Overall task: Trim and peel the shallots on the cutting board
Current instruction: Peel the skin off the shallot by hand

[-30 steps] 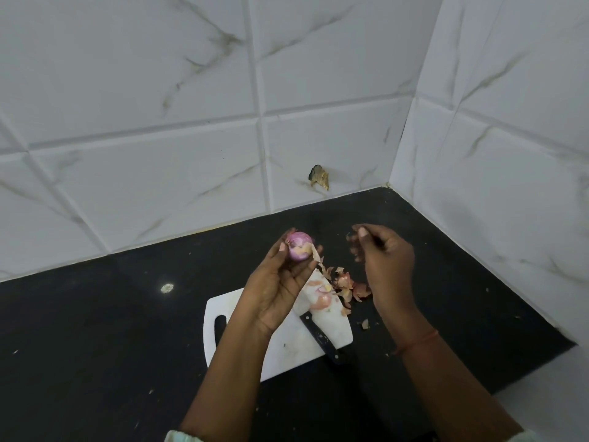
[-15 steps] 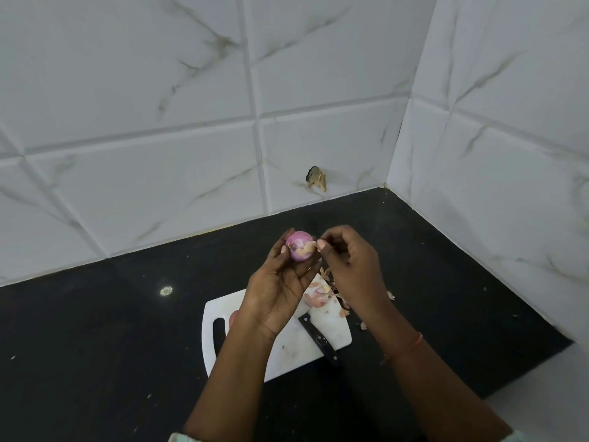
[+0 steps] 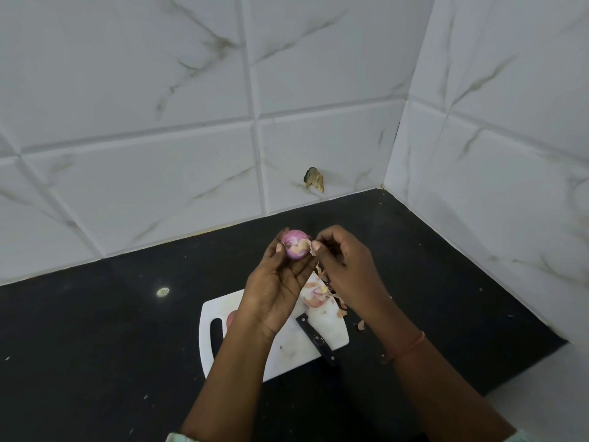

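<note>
We see a glossy purple shallot [image 3: 294, 247] with papery skin, a smooth white plastic cutting board [image 3: 296, 347], glossy marbled wall tiles [image 3: 159, 90] and a polished black countertop [image 3: 95, 346].

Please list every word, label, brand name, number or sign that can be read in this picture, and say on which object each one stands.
There is no readable text in this picture.
The white cutting board, the knife, the shallot in the left hand, the right hand, the black counter and the tiled wall carry no print.
The grey lines on the tiles are marble veining, not writing.
</note>
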{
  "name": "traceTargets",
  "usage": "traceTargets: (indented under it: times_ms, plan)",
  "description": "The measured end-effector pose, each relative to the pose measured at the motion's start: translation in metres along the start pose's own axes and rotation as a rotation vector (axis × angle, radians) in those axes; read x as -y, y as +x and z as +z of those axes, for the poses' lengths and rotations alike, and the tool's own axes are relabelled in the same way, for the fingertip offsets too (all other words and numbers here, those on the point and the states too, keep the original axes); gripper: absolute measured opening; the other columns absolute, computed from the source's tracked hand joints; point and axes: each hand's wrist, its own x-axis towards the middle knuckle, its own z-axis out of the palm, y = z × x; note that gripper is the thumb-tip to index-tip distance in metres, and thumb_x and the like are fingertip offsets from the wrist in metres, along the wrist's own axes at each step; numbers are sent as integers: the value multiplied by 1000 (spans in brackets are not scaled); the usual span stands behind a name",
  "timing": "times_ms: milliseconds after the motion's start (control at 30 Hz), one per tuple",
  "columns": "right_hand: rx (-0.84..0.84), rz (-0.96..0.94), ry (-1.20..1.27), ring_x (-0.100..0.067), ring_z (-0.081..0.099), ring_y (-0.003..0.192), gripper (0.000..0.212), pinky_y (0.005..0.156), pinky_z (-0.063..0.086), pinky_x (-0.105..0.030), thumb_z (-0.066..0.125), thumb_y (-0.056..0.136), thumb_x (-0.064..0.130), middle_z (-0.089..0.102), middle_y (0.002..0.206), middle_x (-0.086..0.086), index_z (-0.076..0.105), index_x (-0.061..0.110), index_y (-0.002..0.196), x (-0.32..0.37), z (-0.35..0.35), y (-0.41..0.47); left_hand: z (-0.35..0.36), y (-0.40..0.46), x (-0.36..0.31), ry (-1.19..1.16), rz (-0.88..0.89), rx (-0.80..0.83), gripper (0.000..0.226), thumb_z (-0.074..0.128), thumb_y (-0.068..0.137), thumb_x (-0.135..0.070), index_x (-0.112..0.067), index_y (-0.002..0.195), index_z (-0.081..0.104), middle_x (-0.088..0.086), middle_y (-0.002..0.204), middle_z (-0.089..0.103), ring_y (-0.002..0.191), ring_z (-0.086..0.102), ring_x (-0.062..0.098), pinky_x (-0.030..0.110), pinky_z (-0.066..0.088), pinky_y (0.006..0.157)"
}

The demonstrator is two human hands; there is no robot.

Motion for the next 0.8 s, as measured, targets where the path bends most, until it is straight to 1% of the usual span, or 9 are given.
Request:
traceTargets:
  times_ms: [167, 200, 267, 333, 433, 567, 633, 733, 800]
  plan:
    - [-49, 36, 26, -1, 59, 80, 3, 67, 45, -7, 58, 96, 18, 61, 84, 9, 61, 17, 94, -1, -4, -1, -5, 4, -4, -127, -34, -11, 45, 37, 104, -22, 1, 142, 43, 27, 129, 61, 117, 63, 38, 46, 51, 99]
    - [-79, 49, 26, -2, 60, 79, 5, 66, 45, -7, 58, 95, 18, 63, 83, 9, 63, 15, 94, -3, -5, -1, -5, 4, -5, -127, -38, -8, 45, 37, 104, -24, 1, 140, 45, 24, 127, 63, 112, 66, 35, 42, 55, 94]
    - [-139, 63, -25, -3, 62, 76, 11, 65, 46, -10, 58, 96, 18, 66, 81, 8, 68, 14, 94, -7, -7, -1, -5, 3, -7, -94, -58, -10, 43, 36, 105, -29, -2, 135, 51, 18, 119, 68, 91, 72, 24, 30, 60, 73]
    - [-197, 48, -104, -2, 63, 76, 11, 67, 50, -14, 60, 94, 17, 68, 81, 8, 71, 15, 95, -9, -8, -2, -4, 1, -6, -79, -77, -18, 42, 36, 105, -33, -5, 131, 54, 16, 118, 69, 70, 65, 15, 23, 53, 56]
    - [-280, -6, -109, -3, 64, 79, 10, 70, 52, -15, 69, 87, 12, 68, 87, 8, 69, 16, 96, -6, -9, -3, -3, 0, -4, -84, -87, -35, 38, 37, 105, -33, -7, 126, 56, 19, 120, 67, 60, 56, 12, 21, 49, 53]
    - [-272, -165, -105, -8, 65, 82, 13, 70, 54, -25, 60, 95, 19, 69, 88, 5, 70, 13, 101, 3, -3, -4, -2, -1, -4, -10, -30, -29, 40, 46, 101, -29, -5, 131, 57, 18, 114, 67, 68, 57, 15, 22, 53, 59]
    - [-225, -196, -53, -8, 66, 85, 14, 71, 56, -29, 61, 94, 21, 70, 91, 4, 69, 13, 103, 6, 0, -5, 0, -5, -5, 60, 36, 5, 40, 54, 94, -26, -10, 130, 61, 16, 113, 67, 79, 62, 17, 25, 55, 71]
    - [-132, -140, 42, -3, 65, 96, 27, 81, 54, -17, 70, 87, 17, 69, 105, 7, 65, 16, 114, 11, 2, -6, 4, -12, -9, 124, 86, 101, 41, 55, 88, -18, -14, 128, 61, 16, 123, 67, 105, 64, 25, 36, 48, 100]
    - [-143, -107, 73, -2, 65, 96, 28, 82, 54, -17, 72, 86, 14, 69, 104, 8, 66, 16, 113, 11, 2, -6, 6, -15, -11, 149, 105, 138, 40, 54, 87, -15, -13, 126, 61, 16, 127, 66, 111, 63, 26, 37, 46, 104]
